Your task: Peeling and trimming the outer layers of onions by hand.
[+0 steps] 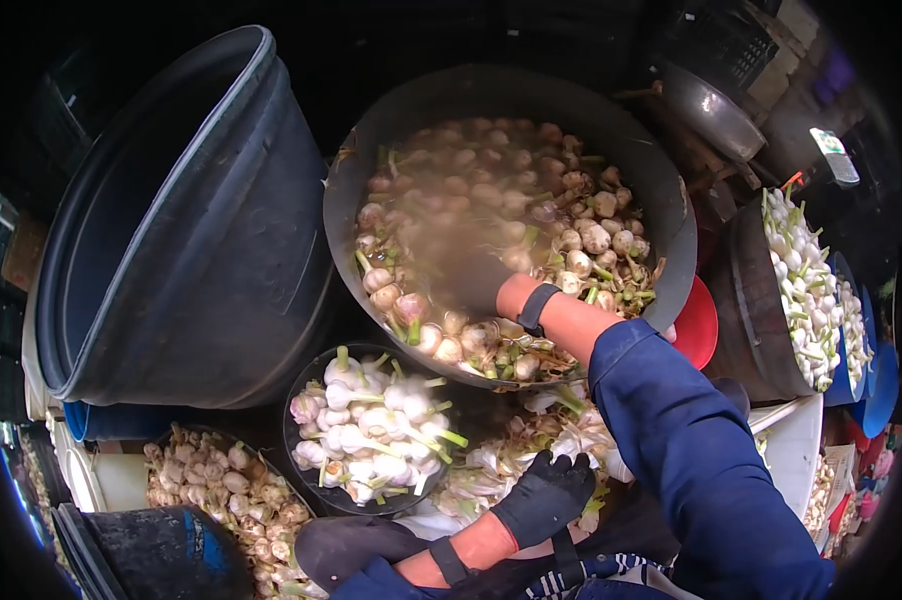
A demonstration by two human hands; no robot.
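My right hand [487, 283], in a dark glove, reaches into a large round tub [677, 251] of murky water [432, 251]. The fingers are under the water, so what they hold is hidden. Garlic bulbs [595, 238], many dirt-stained and with short green stems, crowd the tub around the hand. Lower down, my left hand [544, 496] wears a black glove, its fingers bent, over loose garlic skins [488, 480]; its palm is turned from view. To its left is a black basin [295, 375] heaped with clean white garlic bulbs [379, 424].
A big dark plastic barrel [271, 225] leans at the left. Unwashed-looking garlic [222, 480] lies at lower left beside a black bucket [150, 555]. On the right are a red basin [697, 326], a container of white garlic [800, 292] and a metal bowl [710, 112].
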